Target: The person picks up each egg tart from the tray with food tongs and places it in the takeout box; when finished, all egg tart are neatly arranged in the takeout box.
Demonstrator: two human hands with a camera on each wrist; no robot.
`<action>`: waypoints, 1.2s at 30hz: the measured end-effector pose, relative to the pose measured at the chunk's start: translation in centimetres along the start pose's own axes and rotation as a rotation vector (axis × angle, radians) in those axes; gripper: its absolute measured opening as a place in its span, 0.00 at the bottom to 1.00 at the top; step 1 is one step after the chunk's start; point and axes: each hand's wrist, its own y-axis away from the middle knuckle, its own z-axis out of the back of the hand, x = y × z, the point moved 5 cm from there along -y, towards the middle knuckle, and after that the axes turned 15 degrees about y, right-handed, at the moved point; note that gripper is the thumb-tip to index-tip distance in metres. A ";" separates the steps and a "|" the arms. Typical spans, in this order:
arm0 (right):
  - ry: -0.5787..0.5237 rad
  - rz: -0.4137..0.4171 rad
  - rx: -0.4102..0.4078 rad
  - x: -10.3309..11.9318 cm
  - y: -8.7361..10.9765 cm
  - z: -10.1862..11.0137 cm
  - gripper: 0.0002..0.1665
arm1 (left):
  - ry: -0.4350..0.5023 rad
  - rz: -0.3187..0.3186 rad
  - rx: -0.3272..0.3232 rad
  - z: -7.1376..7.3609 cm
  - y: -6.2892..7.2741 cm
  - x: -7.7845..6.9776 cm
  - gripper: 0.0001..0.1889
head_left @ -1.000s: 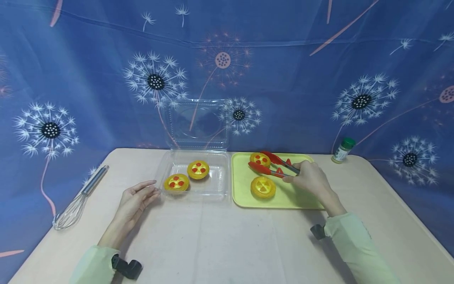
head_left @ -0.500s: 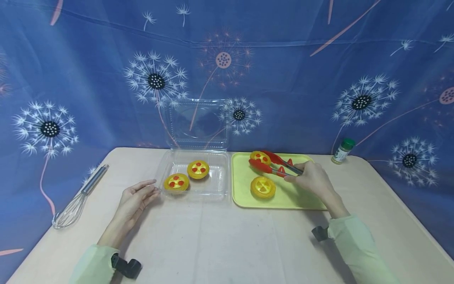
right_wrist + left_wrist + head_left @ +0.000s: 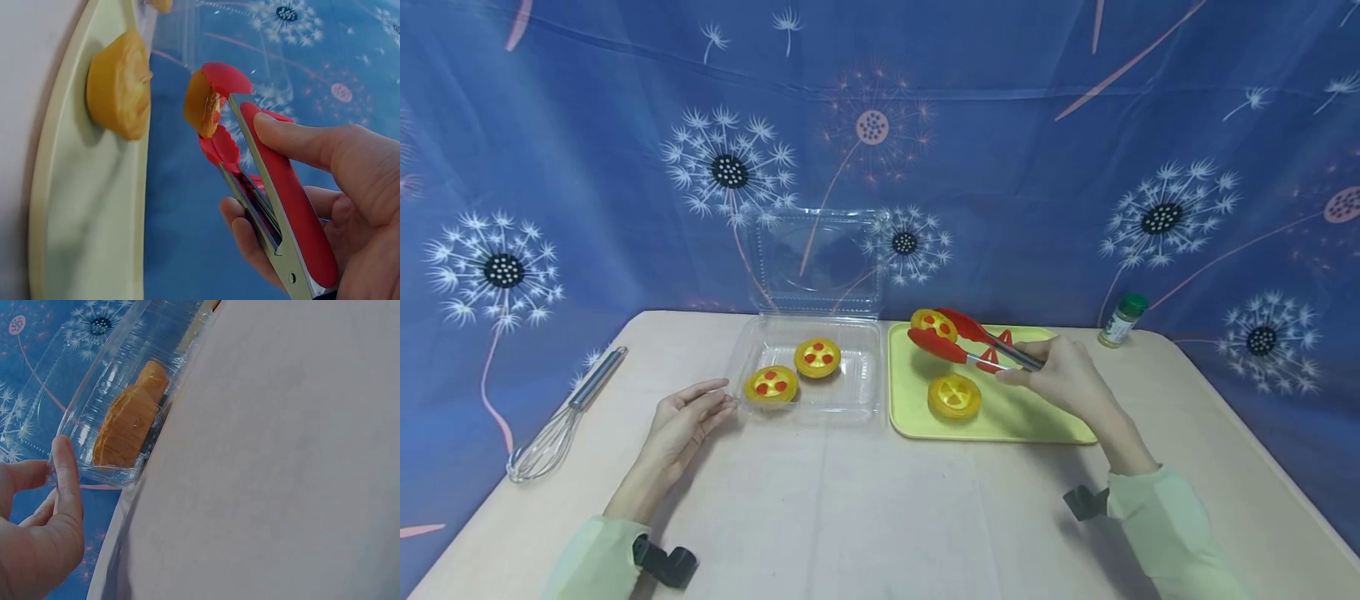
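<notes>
My right hand [image 3: 1060,375] grips a pair of red-tipped metal tongs [image 3: 287,212]. Between the tong heads sits a yellow tart with red dots [image 3: 934,323], lifted over the back left of the yellow tray [image 3: 1037,425]. A plain yellow tart [image 3: 955,396] lies on that tray. My left hand [image 3: 681,429] pinches the left front rim of a clear plastic clamshell container [image 3: 87,406] with thumb and finger. Its lid [image 3: 820,262] stands raised at the back. Inside are two red-dotted tarts, a front-left tart [image 3: 771,384] and a back-right tart [image 3: 817,357].
A wire whisk [image 3: 567,417] lies along the table's left edge. At the back right stands a small seasoning jar [image 3: 1123,320] with a green cap. A blue dandelion-print cloth [image 3: 1000,167] hangs behind the pale table [image 3: 887,508].
The tongs and the red-dotted tart have risen from the tray and shifted slightly left, and the tart is now tilted. My left hand has stayed at the container.
</notes>
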 end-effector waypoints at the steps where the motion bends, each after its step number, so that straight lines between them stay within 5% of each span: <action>1: -0.005 0.001 0.003 0.3 0.1 0.0 0.38 | -0.001 0.001 -0.001 0.0 0.0 0.0 0.13; 6: -0.021 0.011 0.030 2.1 0.5 0.1 0.38 | -0.012 0.002 0.002 0.0 0.0 0.0 0.22; 13: -0.028 0.095 0.057 6.2 0.9 -0.6 0.38 | 0.000 -0.003 -0.001 0.1 0.0 0.1 0.15; 19: -0.045 0.147 0.102 9.0 1.0 -1.7 0.36 | -0.038 0.003 0.002 0.1 -0.2 0.1 0.25; 31: 0.084 0.191 0.181 11.8 -0.8 -2.1 0.33 | -0.038 0.015 0.010 0.0 -0.4 0.1 0.26; 36: 0.173 0.237 0.175 13.0 -1.5 -1.6 0.17 | -0.023 0.014 0.000 0.3 -0.3 0.0 0.25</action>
